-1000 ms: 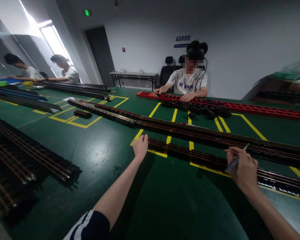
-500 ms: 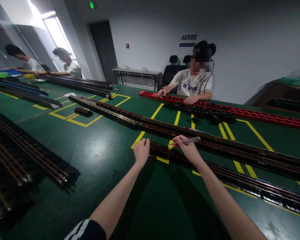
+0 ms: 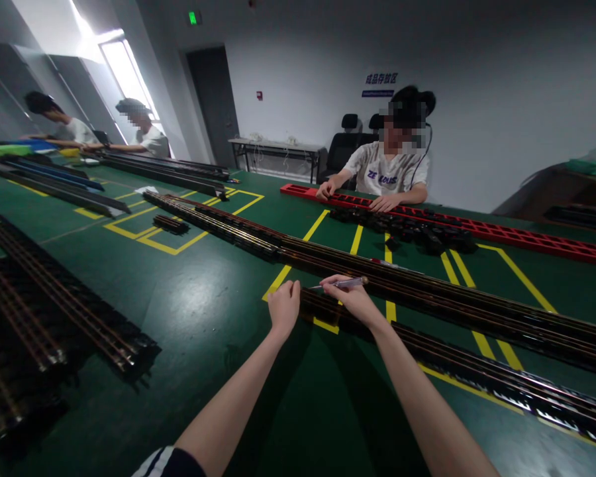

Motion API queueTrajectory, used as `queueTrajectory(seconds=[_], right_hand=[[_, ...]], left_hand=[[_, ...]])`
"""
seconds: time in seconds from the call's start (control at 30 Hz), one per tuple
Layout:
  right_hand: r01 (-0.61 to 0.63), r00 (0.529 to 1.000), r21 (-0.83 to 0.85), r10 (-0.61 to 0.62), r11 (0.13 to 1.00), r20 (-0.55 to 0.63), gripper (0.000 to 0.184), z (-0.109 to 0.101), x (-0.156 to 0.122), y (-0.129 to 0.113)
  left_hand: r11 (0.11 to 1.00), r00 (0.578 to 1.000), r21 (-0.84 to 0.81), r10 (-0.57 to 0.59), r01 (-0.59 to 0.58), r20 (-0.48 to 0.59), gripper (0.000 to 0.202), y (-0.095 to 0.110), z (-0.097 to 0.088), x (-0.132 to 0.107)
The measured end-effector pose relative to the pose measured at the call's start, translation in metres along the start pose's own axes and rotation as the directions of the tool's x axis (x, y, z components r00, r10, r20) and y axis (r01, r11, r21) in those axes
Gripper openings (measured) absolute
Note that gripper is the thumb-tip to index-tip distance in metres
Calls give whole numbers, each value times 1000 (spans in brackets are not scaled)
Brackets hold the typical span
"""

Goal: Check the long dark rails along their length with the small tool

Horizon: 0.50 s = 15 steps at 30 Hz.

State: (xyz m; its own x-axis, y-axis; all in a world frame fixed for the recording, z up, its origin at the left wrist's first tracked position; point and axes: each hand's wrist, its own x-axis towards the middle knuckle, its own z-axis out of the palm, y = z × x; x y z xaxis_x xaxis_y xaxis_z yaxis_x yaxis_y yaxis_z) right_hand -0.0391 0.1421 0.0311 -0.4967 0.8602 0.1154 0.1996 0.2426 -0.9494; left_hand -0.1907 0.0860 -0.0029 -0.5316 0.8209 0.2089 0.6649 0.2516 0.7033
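Note:
A long black strip with copper-coloured lines lies on the green table in front of me, slanting down to the right. My left hand is closed at the strip's left end, its fingers curled over the edge. A slim screwdriver with a pale, see-through handle is pinched in my right hand. Its thin shaft points left, close above the strip near my left fingers; whether the tip touches is unclear. Right behind, nearly parallel, runs a longer row of similar strips.
More black strips lie at the left, and a short piece sits inside yellow tape lines. Across the table a person works at a red slotted rail, beside a heap of black parts. Others sit far left.
My right hand has moved left with the screwdriver, bringing it nearer to my left hand. My left hand stays at the strip's end. The view has shifted slightly.

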Motion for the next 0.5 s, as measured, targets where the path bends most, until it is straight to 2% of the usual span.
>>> queueTrajectory(seconds=[0.17,0.3,0.4,0.5], right_hand=[[-7,1000,16,7,1000,-15,26,4,5,1],[6,999,46,-4,999,-34,35,7,11,6],[15,1000,91,-14,996,-15,40,8,13,10],[27,1000,95,-27,995,7,37,8,12,10]], left_hand=[[1000,1000,25,8,-8,5,35,0,0,0],[997,1000,82,-7,5,28,33,1,0,1],[996,999,94,-8,5,39,32,2,0,2],[997,999,82,-12,8,45,31,2,0,1]])
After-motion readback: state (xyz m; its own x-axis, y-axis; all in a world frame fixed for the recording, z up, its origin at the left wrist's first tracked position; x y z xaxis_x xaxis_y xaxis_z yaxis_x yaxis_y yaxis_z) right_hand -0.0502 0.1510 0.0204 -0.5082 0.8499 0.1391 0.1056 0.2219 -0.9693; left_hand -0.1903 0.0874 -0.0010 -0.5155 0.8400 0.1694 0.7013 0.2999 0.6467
